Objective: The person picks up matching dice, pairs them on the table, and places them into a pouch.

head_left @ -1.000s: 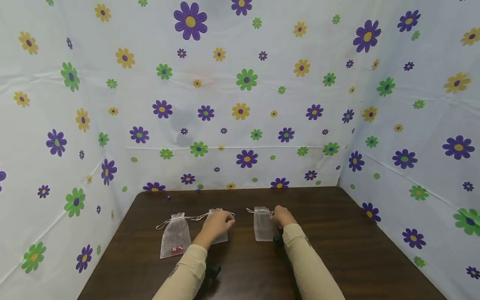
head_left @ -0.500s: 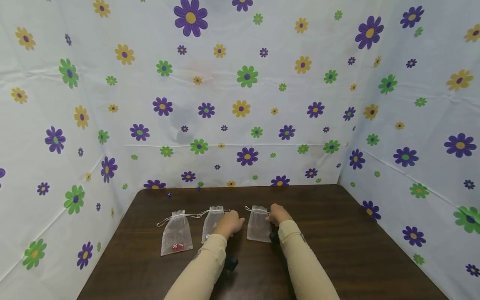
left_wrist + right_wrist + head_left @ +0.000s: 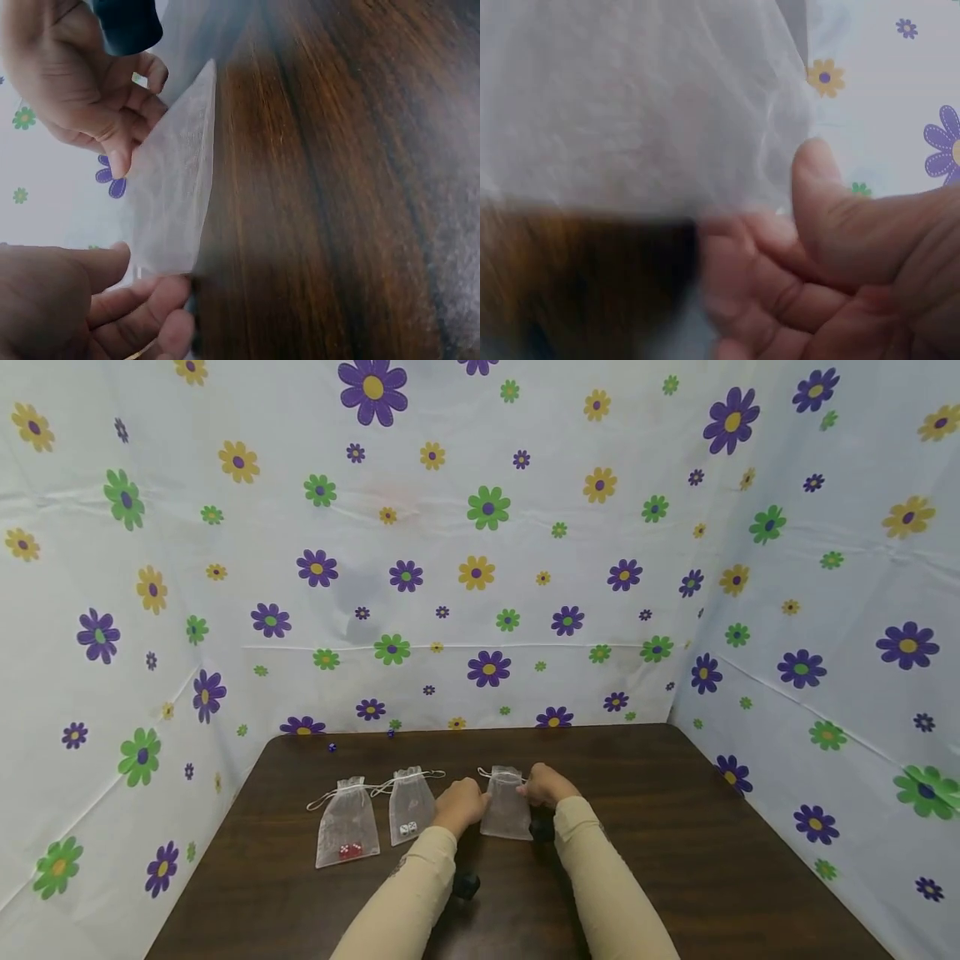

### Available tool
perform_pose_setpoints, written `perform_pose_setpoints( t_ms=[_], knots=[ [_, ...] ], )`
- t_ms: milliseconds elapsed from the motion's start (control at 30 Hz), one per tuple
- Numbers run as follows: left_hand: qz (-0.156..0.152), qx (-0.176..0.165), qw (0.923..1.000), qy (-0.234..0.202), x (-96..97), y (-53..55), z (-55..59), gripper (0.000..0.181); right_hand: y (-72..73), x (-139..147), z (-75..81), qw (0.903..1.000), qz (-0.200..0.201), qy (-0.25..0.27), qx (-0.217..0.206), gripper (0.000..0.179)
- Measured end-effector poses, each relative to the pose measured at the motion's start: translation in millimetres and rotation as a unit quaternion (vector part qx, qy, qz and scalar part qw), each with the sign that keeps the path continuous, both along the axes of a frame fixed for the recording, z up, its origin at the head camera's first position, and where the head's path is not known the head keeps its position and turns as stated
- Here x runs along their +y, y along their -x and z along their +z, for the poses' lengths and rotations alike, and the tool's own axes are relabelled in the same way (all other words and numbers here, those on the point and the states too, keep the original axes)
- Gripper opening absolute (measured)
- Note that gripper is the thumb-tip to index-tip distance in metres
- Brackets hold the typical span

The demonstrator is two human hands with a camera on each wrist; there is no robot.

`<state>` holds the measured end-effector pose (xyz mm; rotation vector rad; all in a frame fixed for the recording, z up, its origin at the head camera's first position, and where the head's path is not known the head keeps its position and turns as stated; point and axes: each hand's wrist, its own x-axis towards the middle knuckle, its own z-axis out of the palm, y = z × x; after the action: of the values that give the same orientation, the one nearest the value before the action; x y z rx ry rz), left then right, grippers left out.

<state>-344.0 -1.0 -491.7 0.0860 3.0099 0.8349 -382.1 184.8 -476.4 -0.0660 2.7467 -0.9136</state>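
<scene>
Three white mesh drawstring bags lie in a row in the head view. At the right bag, my left hand has the left edge between thumb and curled fingers. My right hand pinches this bag's right side near its gathered top. The left wrist view shows the sheer mesh stretched between both hands; nothing is visible inside it. The middle bag contains white dice. Red dice show through the left bag. In the right wrist view, my right fingers are partly blurred.
Two small blue dice, a nearer one and a farther one, lie at the back left of the dark wooden table. Flower-printed cloth hangs behind and along both sides. White drawstrings trail between the left and middle bags.
My left hand has left the middle bag and moved right to the right bag, uncovering the white dice. The right bag has shifted slightly left, with my right hand following it.
</scene>
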Motion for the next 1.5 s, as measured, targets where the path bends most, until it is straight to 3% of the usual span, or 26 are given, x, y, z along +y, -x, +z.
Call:
perform_pose_setpoints(
  t_ms=[133,200,367,467,600,767,900,1067,1233,1500],
  knots=[
    [-0.026,0.011,0.9981,-0.054,-7.7,1.0,-0.5,0.048,-1.0,-5,-1.6,0.9988,0.008,0.044,0.019,0.02],
    [-0.04,0.019,0.9947,-0.092,-14.1,0.9,2.5,0.043,-1.4,-7,0.0,0.9981,0.011,0.051,0.032,0.016],
    [-0.055,0.087,0.9795,-0.173,-33.6,4.5,11.7,0.014,-0.6,-15,10.8,0.992,0.02,0.105,0.067,0.012],
    [-0.05,0.131,0.9708,-0.194,-44.6,7.5,13.4,0.014,-1.1,-20,15.8,0.981,0.037,0.169,0.088,0.01],
    [-0.035,0.154,0.9705,-0.182,-55.6,5.8,14.4,0.014,-2.9,-22,16.7,0.9677,0.06,0.214,0.119,0.013],
    [-0.034,0.155,0.9795,-0.124,-66.4,1.9,10.7,0.014,-5.8,-23,13.3,0.9681,0.103,0.175,0.147,0.006],
    [-0.071,0.166,0.9818,-0.059,-71.7,-2.8,6.1,0.011,-8.9,-23,9.9,0.9681,0.135,0.145,0.154,0.002],
    [-0.112,0.188,0.9758,0.003,-73.0,-9.1,2.3,0.007,-10.7,-23,3.0,0.9736,0.147,0.094,0.147,0.006],
    [-0.11,0.17,0.9793,-0.01,-72.3,-11.0,-0.2,0.005,-11.3,-22,-5.9,0.9814,0.138,0.061,0.119,0.017],
    [-0.095,0.112,0.9886,-0.034,-74.8,-12.4,-4.4,0.009,-16.0,-25,-10.9,0.9817,0.155,0.061,0.092,0.014]
  ],
)
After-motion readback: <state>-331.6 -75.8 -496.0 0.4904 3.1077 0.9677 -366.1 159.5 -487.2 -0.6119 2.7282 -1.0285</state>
